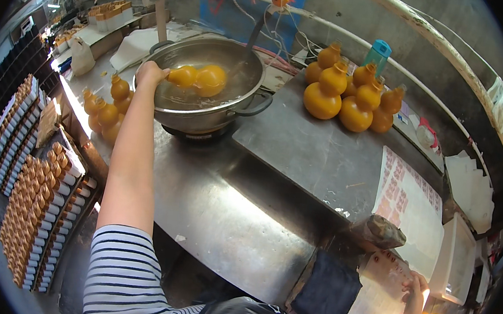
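Left hand clamping the gourd-shaped bottle inside the pot.
Your left hand [152,73] is gripping the narrow neck of the gourd-shaped bottle [209,81], which is extending rightward from your fingers, long axis running roughly left to right, small bulb nearer, large bulb farther, in the liquid of the metal pot [206,123]. Your right hand [413,292], the farther one, is resting at the thin printed sheet [383,285]; whether it is pinching cannot be determined. The bottle is showing a smooth, glossy, ochre surface; the tabletop [227,215] is reflecting light like worn metal.
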{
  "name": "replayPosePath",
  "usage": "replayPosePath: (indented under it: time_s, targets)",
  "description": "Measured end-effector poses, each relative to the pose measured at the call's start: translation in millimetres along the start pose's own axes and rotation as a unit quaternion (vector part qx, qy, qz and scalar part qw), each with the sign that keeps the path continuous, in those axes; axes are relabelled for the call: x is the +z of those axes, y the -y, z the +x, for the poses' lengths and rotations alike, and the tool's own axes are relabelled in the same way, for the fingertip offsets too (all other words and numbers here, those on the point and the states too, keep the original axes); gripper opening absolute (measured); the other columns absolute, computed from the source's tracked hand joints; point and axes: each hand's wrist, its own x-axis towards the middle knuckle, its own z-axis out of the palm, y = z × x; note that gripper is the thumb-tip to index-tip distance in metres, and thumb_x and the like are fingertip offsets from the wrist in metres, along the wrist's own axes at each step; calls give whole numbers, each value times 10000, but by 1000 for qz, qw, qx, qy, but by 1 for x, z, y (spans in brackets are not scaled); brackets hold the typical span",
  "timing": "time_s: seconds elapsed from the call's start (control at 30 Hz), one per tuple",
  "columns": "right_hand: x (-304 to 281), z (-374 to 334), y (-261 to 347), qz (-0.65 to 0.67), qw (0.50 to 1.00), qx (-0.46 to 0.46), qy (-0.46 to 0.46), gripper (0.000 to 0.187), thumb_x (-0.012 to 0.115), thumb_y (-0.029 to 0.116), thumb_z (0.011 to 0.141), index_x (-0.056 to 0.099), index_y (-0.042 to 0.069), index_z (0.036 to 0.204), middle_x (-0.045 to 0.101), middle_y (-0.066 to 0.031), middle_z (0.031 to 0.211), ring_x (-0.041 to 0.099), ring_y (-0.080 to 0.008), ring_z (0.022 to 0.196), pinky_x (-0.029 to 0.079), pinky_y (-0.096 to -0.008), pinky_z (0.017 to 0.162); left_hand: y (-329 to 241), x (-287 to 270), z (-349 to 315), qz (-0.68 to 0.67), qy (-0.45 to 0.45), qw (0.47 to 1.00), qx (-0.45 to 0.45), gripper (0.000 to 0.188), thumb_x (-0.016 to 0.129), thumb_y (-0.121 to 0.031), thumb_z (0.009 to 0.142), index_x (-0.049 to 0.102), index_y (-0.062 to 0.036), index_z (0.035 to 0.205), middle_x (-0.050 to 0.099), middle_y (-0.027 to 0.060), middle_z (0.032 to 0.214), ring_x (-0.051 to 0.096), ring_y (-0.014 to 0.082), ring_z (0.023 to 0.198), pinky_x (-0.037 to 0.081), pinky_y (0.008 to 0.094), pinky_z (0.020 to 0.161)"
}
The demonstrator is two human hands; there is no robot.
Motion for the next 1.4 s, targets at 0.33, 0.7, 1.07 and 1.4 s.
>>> replayPosePath:
  time_s: [0.33, 0.7, 1.07, 1.4]
  targets:
    - [-15, 2, -19, -14, 1000, -26, 9, 273, 575, 310, 938, 632, 77, 1070, 569, 11, 700, 486, -30, 592, 282, -163, 461, -26, -30, -38, -31, -145, 976, 159, 246, 761, -274, 757, 740, -38, 820, 621, 153, 1020, 570, 329, 992, 462, 401, 891]
    - [-19, 0, -35, -20, 999, -26, -15, 293, 584, 330, 919, 626, 74, 1055, 571, 5, 676, 393, -24, 503, 251, -179, 428, -42, -11, -97, 128, -62, 955, 261, 587, 480, -507, 916, 658, 31, 1069, 525, 120, 1227, 396, 314, 1185, 276, 443, 957]
    - [-84, 16, -120, 203, 972, 85, -83, 464, 556, 414, 930, 555, 46, 1211, 581, 10, 759, 488, -24, 575, 348, -133, 432, 1, -50, -28, -9, -126, 988, 84, 256, 718, -399, 757, 768, -185, 889, 692, 66, 1004, 535, 340, 1011, 405, 533, 785]
    - [-116, -31, -154, 354, 918, 130, -119, 322, 492, 285, 954, 587, 21, 1112, 570, -27, 749, 534, -91, 607, 424, -230, 503, -6, 23, 75, 147, -8, 982, 117, 488, 605, -485, 840, 660, -105, 1143, 634, 190, 1142, 525, 357, 1143, 401, 470, 933]
